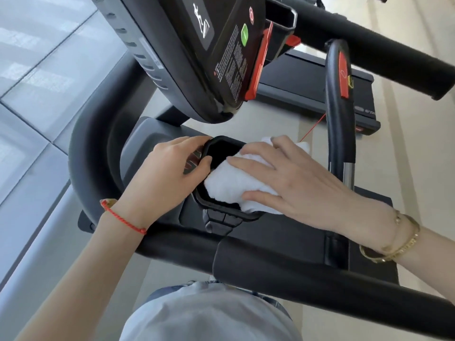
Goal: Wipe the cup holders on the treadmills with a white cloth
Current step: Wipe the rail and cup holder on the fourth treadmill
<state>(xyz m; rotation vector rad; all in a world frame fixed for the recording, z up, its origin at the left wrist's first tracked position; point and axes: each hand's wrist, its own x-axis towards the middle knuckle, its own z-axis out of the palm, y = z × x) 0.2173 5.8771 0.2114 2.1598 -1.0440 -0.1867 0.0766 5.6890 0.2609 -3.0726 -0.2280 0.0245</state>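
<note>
Nearest us, our pale shirt front (209, 313) fills the bottom of the view, with the black padded handlebar (283, 264) crossing just beyond it; we stand at the treadmill console looking down.

Left side first: our left hand (170, 173) grips the left rim of the cup holder (221, 147), thumb hooked over the inner lip and fingers curled along the outer edge; a red cord bracelet (123, 217) sits on that wrist. We judge this hand is steadying the holder — worth holding firm so that the wiping pressure does not rock the insert.

Centre: the holder is a dark, roughly octagonal recess set in the grey tray (147, 134) below the display panel (221, 52); the white cloth (224, 185) is bunched in its near half and spills over the right rim; the far half of the well shows black and uncovered.

Right: our right hand (290, 178) lies flat on the cloth, fingers straight and spread, pressing rather than pinching; gold bracelets (394, 244) on the wrist.

To do the step well we would push the cloth down to the floor of the well, sweep round the inner wall into each corner, then run it along the rim — including the stretch under the left thumb, which we would shift to reach. Whether the bottom is already clean we cannot tell; it is in shadow.
</note>
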